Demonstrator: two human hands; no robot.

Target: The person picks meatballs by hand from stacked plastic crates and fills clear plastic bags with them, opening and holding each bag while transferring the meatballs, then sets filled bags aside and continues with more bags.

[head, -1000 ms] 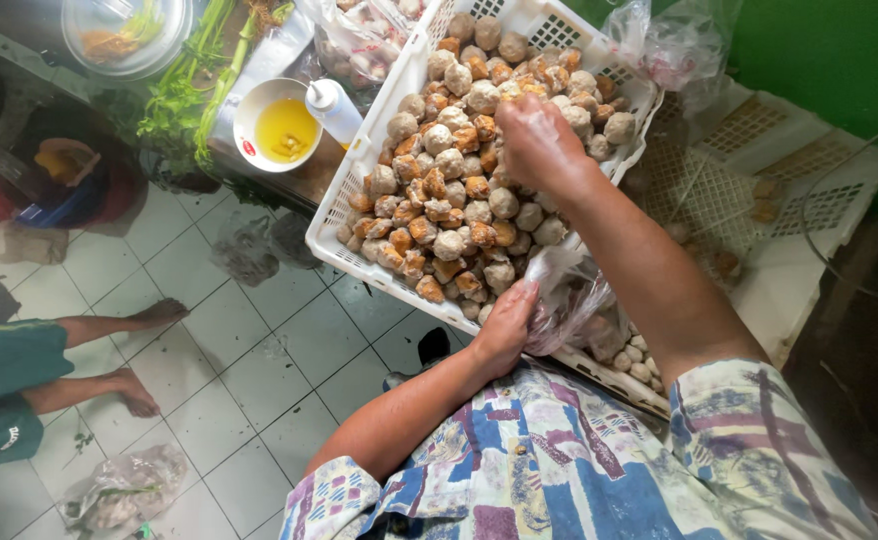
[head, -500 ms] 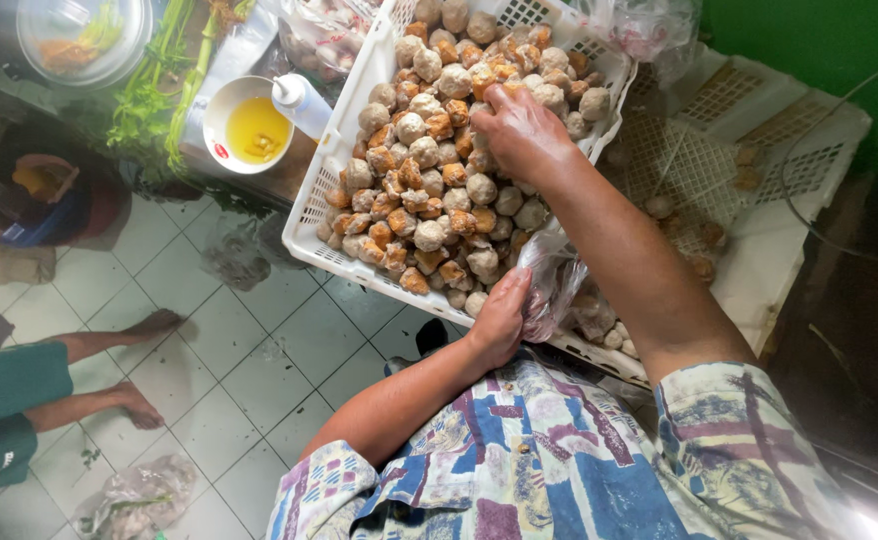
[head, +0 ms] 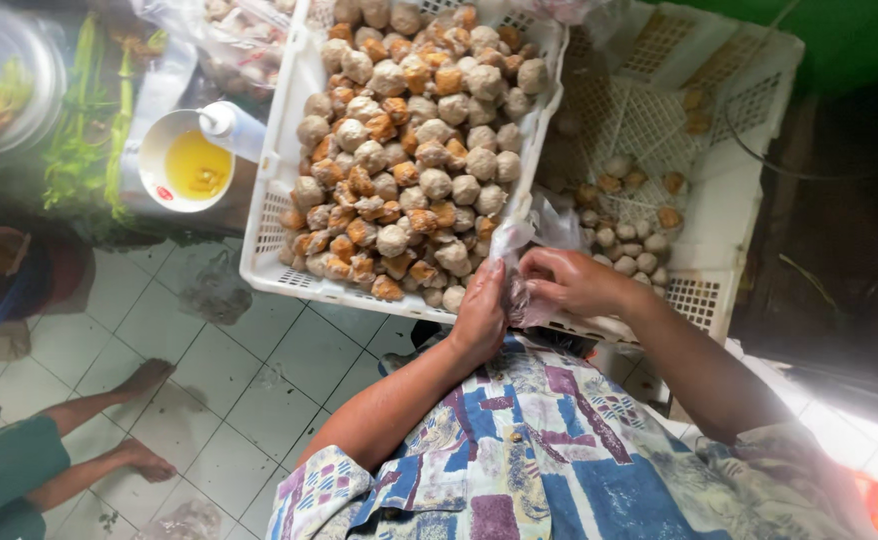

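A white plastic crate (head: 277, 270) holds a heap of round brown and grey food balls (head: 409, 160). At its near right corner both my hands meet on a clear plastic bag (head: 539, 235). My left hand (head: 483, 312) grips the bag's near edge. My right hand (head: 564, 280) pinches the bag from the right side. A few balls seem to sit inside the bag, mostly hidden by my fingers. A second white crate (head: 729, 200) lies under and to the right, with several loose balls (head: 627, 245) on its grid.
A white cup of yellow liquid (head: 187, 162) and a small white bottle (head: 231, 128) stand left of the crate. Green leaves (head: 89, 130) and a clear lidded bowl (head: 4, 80) lie further left. Another person's bare feet (head: 144, 380) rest on the tiled floor.
My right hand has come off the heap of balls in the crate and back to the bag beside my left hand. The view has shifted closer to the crate.
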